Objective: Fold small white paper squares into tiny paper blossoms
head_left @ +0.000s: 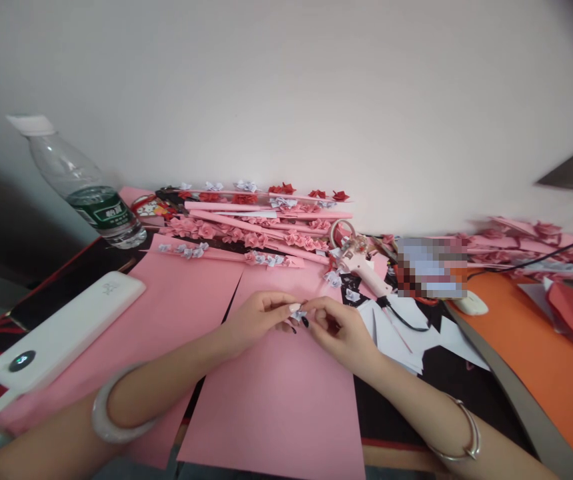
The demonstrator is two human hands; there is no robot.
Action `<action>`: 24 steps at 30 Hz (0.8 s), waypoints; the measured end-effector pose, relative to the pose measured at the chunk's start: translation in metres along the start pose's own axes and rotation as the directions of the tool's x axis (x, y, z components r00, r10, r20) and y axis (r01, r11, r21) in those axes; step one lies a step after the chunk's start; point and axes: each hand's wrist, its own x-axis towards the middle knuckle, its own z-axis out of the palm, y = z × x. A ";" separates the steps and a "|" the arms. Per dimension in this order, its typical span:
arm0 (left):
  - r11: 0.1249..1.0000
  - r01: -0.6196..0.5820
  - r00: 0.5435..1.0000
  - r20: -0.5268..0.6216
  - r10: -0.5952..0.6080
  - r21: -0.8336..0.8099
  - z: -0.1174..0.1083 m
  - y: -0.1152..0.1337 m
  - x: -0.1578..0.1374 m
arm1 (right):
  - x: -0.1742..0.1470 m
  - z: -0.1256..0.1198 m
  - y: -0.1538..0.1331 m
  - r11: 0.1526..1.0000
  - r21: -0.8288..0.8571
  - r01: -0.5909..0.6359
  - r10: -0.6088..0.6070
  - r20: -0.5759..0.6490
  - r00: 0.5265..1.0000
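Between the fingertips of both hands is a small white paper flower (298, 315), partly covered by the fingers. My left hand (259, 319) pinches it from the left, thumb on top. From the right, my right hand (340, 328) grips it with thumb and forefinger, the other fingers curled. Both hands are just above a pink paper sheet (286, 400). Beyond them, a pink paper strip (226, 254) carries white and pink paper flowers. Two loose white flowers, one of them a folded paper flower (352, 295), lie right of the strip.
A pink glue gun (366, 267) with a black cable lies near a tape roll (342, 233). White paper pieces (401, 333) and orange sheets (556, 347) are at right. A water bottle (86, 187) and white power bank (71, 327) stand at left. Flowered paper stems (266, 220) line the wall.
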 end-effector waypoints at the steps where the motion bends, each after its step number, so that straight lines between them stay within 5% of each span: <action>1: 1.000 -0.006 1.000 -0.008 0.006 0.010 0.000 0.000 0.000 | 0.000 0.000 0.000 1.000 -0.007 0.003 -0.003 -0.004 1.000; 24: 0.998 -0.017 0.999 0.038 0.015 0.055 0.003 -0.002 0.000 | -0.004 0.001 -0.003 0.991 -0.067 0.114 -0.114 0.002 0.994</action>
